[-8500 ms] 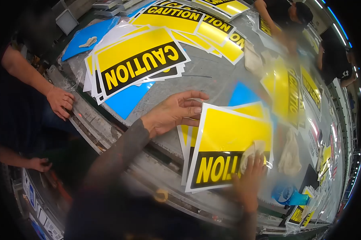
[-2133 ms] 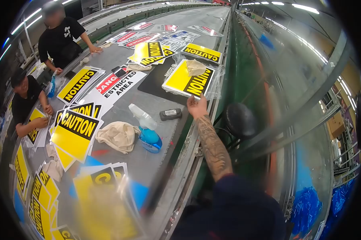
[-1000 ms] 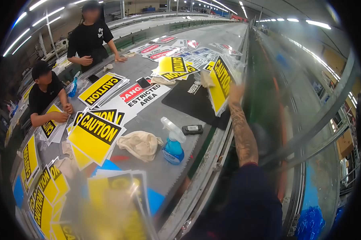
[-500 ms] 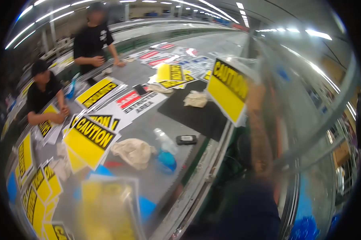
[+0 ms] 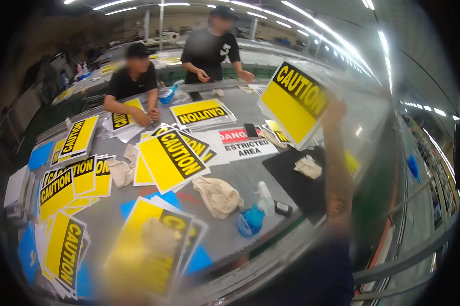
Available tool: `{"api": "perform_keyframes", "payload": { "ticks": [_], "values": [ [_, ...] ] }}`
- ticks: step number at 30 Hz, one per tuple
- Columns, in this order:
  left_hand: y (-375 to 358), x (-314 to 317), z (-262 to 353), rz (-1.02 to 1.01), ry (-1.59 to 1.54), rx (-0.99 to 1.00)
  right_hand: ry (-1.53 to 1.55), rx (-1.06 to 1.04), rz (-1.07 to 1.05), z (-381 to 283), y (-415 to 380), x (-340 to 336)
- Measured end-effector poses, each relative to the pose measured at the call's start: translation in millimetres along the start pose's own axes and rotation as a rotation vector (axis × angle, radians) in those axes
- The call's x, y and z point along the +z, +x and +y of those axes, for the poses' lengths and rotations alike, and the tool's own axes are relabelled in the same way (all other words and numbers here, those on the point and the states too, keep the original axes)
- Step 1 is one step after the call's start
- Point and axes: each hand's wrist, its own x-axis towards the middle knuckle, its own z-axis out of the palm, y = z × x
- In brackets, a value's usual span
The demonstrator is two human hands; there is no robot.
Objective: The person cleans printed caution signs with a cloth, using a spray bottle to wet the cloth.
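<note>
My right hand (image 5: 335, 112) is raised at the end of my outstretched arm. Its fingers are closed on the right edge of a yellow and black CAUTION sign (image 5: 295, 104), held tilted above the table. Clear plastic film shows behind this sign. Below it, a beige cloth (image 5: 308, 167) rests on a black mat (image 5: 286, 171). My left hand cannot be seen; a blurred patch covers the bottom of the view near a stack of CAUTION signs (image 5: 133, 229).
Several CAUTION sign stacks (image 5: 171, 158) cover the grey table (image 5: 240, 224). A blue spray bottle (image 5: 251, 219), a crumpled cloth (image 5: 217, 197) and a small black object (image 5: 283, 208) lie near the front edge. Two people (image 5: 133, 79) are across the table. Metal rails (image 5: 408, 260) run at right.
My view has turned right-to-left, so the table and people appear further right. The CAUTION sign stays in my right hand and now shows its front more fully.
</note>
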Motion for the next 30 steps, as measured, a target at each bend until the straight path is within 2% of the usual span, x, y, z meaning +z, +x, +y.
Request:
{"api": "perform_keyframes", "payload": {
  "ticks": [1, 3, 4, 5, 7, 8, 10, 13, 16, 19, 20, 22, 25, 27, 29, 30],
  "values": [
    [6, -8, -3, -0.023, -0.015, 0.035, 0.078, 0.086, -0.019, -5, 7, 27],
    [17, -22, -9, -0.071, -0.038, 0.029, 0.45, 0.438, 0.063, -30, 19, 77],
    [12, -13, -5, -0.065, -0.024, 0.053, 0.504, 0.361, 0.081, -36, 21, 96],
    [4, -5, 0, -0.035, -0.062, -0.025, 0.586, 0.393, -0.009, 28, 32, 153],
    [23, -24, -12, -0.052, -0.053, -0.026, 0.355, 0.512, -0.14, 1, 42, 179],
    [9, -11, -5, 0.011, -0.067, -0.041, 0.379, 0.494, -0.093, -20, 41, 186],
    [19, -23, -10, -0.015, -0.07, -0.042, 0.402, 0.469, -0.003, -62, 34, 189],
    [24, -29, -15, -0.056, -0.102, -0.027, 0.709, 0.621, 0.151, -77, 28, 214],
    [9, -12, -4, 0.002, -0.024, 0.005, 0.718, 0.581, -0.014, -54, 17, 229],
    [10, -13, -3, 0.004, -0.033, -0.031, 1.087, 0.694, 0.098, -54, -8, 254],
    [5, 0, 1, 0.04, -0.046, -0.007, 1.168, 0.658, 0.077, -15, -19, 285],
    [9, 2, -1, -0.031, -0.077, 0.065, -0.05, -0.038, -0.407, 54, -24, 314],
    [12, 0, -8, -0.041, -0.078, 0.1, -0.731, -0.454, -0.568, 67, -20, 344],
    [13, -3, -10, -0.026, -0.062, 0.106, -0.785, -0.592, -0.527, 83, -12, 352],
    [14, -10, -11, -0.016, -0.06, 0.101, -0.47, -0.657, -0.473, 47, -5, 302],
    [15, -10, -11, -0.016, -0.065, 0.101, -0.216, -0.759, -0.385, 36, -1, 276]
  ]
}}
